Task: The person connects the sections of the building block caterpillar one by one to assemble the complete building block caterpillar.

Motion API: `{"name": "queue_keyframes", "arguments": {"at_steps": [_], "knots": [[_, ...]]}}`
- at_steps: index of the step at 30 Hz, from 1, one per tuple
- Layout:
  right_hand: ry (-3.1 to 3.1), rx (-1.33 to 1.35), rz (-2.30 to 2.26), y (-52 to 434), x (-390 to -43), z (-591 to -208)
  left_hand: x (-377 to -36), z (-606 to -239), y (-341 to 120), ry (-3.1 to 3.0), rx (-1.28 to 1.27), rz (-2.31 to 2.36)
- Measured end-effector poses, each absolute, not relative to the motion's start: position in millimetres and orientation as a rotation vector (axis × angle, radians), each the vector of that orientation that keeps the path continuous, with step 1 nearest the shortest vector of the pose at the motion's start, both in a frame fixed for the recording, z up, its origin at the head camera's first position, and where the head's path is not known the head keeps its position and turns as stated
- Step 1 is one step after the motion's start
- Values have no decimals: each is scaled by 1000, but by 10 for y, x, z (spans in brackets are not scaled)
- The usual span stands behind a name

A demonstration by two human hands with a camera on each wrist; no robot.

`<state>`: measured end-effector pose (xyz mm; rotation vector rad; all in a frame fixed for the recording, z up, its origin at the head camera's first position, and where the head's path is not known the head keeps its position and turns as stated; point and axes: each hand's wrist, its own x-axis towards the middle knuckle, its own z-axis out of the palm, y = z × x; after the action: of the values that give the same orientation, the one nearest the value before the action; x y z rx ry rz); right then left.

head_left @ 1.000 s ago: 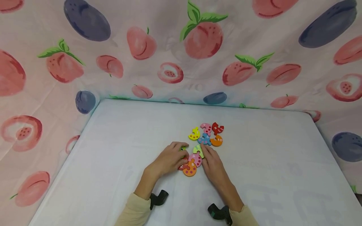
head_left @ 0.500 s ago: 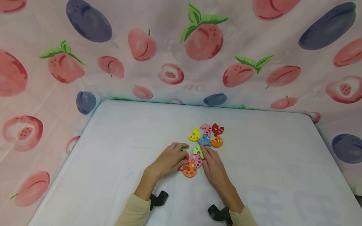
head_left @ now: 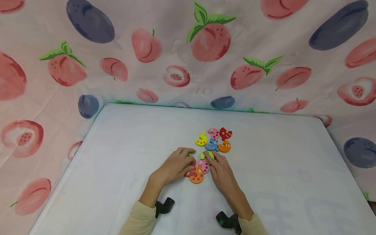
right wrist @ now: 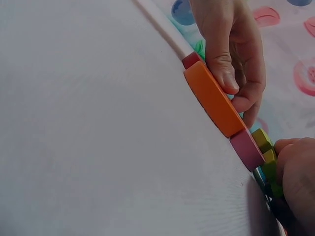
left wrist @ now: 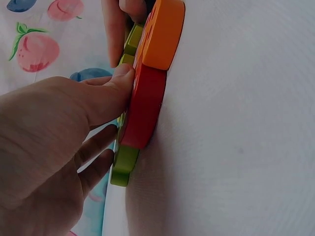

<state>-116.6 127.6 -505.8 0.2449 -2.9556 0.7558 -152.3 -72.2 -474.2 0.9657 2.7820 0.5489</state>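
Observation:
A chain of flat coloured puzzle pieces lies on the white table [head_left: 123, 156]: an orange piece [head_left: 197, 176], a pink piece [head_left: 203, 165], a red piece [head_left: 189, 174] and a light green piece [head_left: 207, 153]. My left hand [head_left: 185, 160] holds the chain's left side, its thumb against the red piece [left wrist: 145, 108] and its fingers over a darker green piece [left wrist: 124, 164]. My right hand [head_left: 212, 160] pinches the light green piece [right wrist: 266, 147] at the chain's far end, with fingers curled [right wrist: 295, 167]. The orange piece [right wrist: 214, 101] lies flat by the left thumb.
Five loose pieces sit just beyond the hands: yellow [head_left: 201, 139], pink [head_left: 213, 133], red [head_left: 225, 133], blue [head_left: 211, 145] and orange [head_left: 224, 147]. A fruit-print cloth [head_left: 211, 42] walls the table at the back and sides. Black wrist mounts [head_left: 164, 206] lie near the front edge.
My right fingers have crept a little left over the light green piece, pushing it closer to the pink one. The left hand has stayed put.

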Motion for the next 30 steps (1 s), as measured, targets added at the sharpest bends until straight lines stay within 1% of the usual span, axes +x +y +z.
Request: {"name": "queue_keyframes", "arguments": {"at_steps": [9,17,30], "knots": [[-2955,304,683,1272,-1173,-5027,-1532,-4749,-728,2786,961,547],[-2969,352,484,1252,-1150,-5015,-1520,-4748,-723,2793,975,561],[-2978,325,560,1254,-1144,-5021,-1522,-4748,-723,2791,969,559]]}}
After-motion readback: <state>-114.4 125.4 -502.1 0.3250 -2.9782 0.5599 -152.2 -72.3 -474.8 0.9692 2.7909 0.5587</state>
